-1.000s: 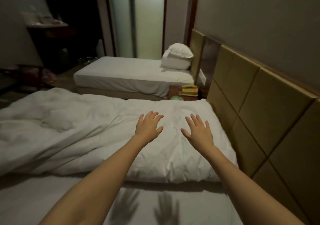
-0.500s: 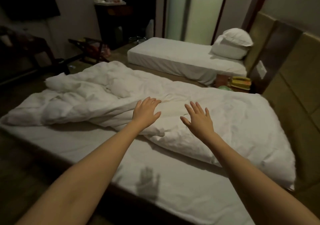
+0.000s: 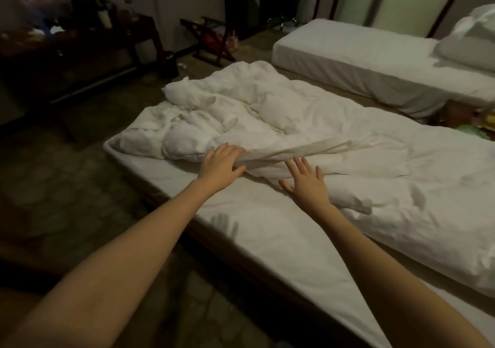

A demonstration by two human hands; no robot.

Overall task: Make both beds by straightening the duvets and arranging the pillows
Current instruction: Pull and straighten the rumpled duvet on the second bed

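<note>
A crumpled white duvet point(image 3: 294, 122) lies bunched across the near bed point(image 3: 267, 240), whose bare sheet shows along the front edge. My left hand point(image 3: 221, 164) pinches a fold at the duvet's near edge between thumb and fingers. Just to its right, my right hand point(image 3: 305, 181) lies flat on the duvet with fingers spread. The far bed point(image 3: 348, 50) has a smooth white sheet, and white pillows point(image 3: 468, 45) are stacked at its right end.
A nightstand point(image 3: 460, 112) with yellow and green items stands between the beds at the right. A dark cluttered desk point(image 3: 80, 48) and a folding luggage rack point(image 3: 214, 40) stand across the floor at the back left. Open floor lies left of the near bed.
The view has swung left, away from the headboard toward the foot of the near bed. Both hands moved left along the duvet and came down onto it; my left hand has taken hold of a fold.
</note>
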